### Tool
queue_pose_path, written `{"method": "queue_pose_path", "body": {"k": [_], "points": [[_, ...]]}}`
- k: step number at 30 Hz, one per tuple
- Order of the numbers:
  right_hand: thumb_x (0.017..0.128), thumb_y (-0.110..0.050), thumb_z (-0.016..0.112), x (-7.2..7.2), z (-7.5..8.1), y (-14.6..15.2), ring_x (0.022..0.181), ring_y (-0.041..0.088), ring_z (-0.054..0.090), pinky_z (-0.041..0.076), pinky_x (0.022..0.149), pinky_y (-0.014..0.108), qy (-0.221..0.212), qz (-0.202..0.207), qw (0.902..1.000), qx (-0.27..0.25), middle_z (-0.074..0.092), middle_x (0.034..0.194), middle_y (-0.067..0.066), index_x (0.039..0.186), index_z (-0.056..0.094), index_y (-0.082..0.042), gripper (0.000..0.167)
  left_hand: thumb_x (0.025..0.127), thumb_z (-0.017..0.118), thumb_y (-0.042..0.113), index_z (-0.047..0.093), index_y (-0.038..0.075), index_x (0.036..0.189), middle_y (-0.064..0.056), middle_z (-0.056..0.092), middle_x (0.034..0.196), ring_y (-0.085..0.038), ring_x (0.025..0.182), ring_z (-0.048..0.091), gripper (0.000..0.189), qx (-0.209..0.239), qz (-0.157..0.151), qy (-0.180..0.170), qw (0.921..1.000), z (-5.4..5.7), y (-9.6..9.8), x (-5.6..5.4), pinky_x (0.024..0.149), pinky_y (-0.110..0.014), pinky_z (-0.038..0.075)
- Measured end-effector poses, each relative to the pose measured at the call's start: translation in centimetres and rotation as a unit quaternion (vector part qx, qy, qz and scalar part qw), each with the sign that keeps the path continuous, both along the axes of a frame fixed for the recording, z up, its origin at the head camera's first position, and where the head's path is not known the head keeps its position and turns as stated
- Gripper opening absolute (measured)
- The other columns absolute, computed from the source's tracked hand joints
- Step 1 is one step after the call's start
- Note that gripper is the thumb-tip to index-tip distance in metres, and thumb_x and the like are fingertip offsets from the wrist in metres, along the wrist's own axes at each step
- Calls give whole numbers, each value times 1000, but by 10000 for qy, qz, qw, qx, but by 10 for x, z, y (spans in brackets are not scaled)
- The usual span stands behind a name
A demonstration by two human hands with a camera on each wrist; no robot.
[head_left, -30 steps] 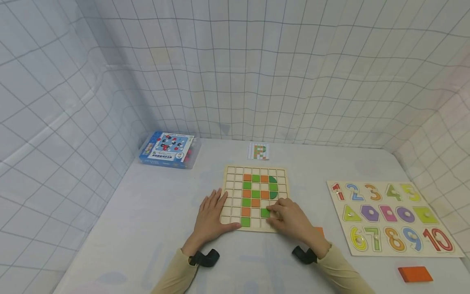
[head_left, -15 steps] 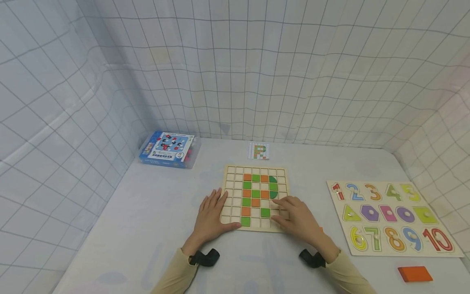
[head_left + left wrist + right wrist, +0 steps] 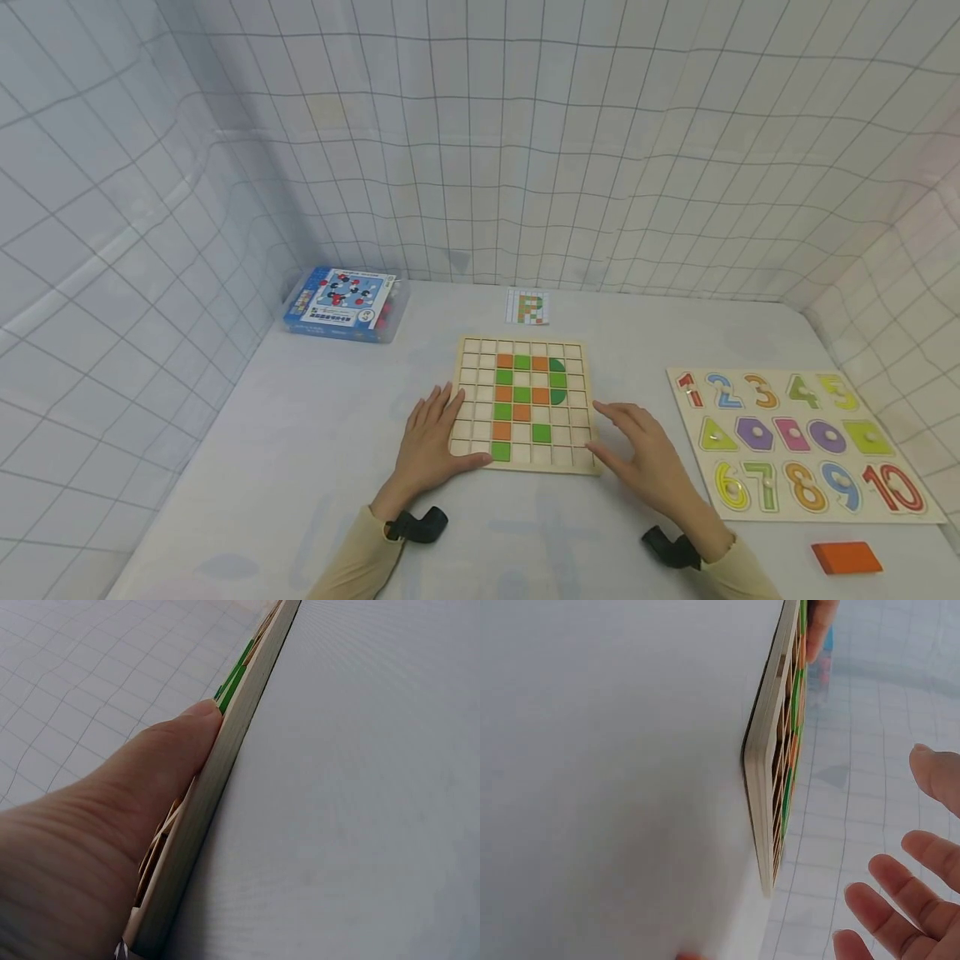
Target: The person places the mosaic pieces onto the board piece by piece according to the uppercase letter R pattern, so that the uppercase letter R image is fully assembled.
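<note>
A square wooden grid board (image 3: 584, 454) lies on the table, its cells partly filled with orange, green and dark green tiles. The filled cells form a letter R shape, with a lone green tile (image 3: 542, 433) toward the lower right. My left hand (image 3: 429, 446) rests along the board's left side, fingers straight, and its thumb (image 3: 180, 735) lies on the near edge beside a green tile in the left wrist view. My right hand (image 3: 651, 458) hovers just off the board's right edge, fingers spread and holding nothing, as the right wrist view also shows.
Behind the board lies a small pattern card (image 3: 528, 307). A blue boxed molecule set (image 3: 341, 304) stands back left. To the right is a number-and-shape peg puzzle (image 3: 765, 517), with an orange block (image 3: 847, 557) in front of it. Gridded white sheeting rises behind.
My right hand has let go of the green tile, left lying in the board's lower right, and has drawn back rightward off the board while opening. The left hand stays put.
</note>
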State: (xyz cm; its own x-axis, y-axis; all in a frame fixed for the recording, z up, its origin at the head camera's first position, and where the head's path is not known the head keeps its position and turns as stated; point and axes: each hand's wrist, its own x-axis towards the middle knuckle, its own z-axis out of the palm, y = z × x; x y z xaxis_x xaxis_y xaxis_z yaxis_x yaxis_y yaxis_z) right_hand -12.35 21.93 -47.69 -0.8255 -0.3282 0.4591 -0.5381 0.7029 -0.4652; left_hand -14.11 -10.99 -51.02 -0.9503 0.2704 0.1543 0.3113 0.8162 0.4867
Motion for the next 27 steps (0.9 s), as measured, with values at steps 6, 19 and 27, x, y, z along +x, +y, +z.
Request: {"method": "queue_pose_path", "body": {"k": [6,19,27], "points": [[74,-15,83,7,-2,17,107,22,54,48,85,41,54,-208,9998,-39,57,117,4,128,59,-7,60,69,71,64,32,6,148,-14,23,154,-30,142,12,106,-18,-2,20,10000,-1,0,-1,112,-48,9],[70,-14,85,22,2,46,107,23,55,43,88,38,-106,-551,9982,203,62,117,5,122,62,-4,58,69,71,64,32,6,148,-15,22,154,-30,142,11,106,-55,-7,11,10000,-2,-1,-1,112,-48,9],[71,-27,84,27,2,55,105,26,58,46,86,44,-488,-626,9951,586,64,116,7,119,65,-5,57,69,71,64,32,5,148,-15,23,153,-30,142,11,106,-43,9,-11,10000,-2,0,-1,112,-49,9]]}}
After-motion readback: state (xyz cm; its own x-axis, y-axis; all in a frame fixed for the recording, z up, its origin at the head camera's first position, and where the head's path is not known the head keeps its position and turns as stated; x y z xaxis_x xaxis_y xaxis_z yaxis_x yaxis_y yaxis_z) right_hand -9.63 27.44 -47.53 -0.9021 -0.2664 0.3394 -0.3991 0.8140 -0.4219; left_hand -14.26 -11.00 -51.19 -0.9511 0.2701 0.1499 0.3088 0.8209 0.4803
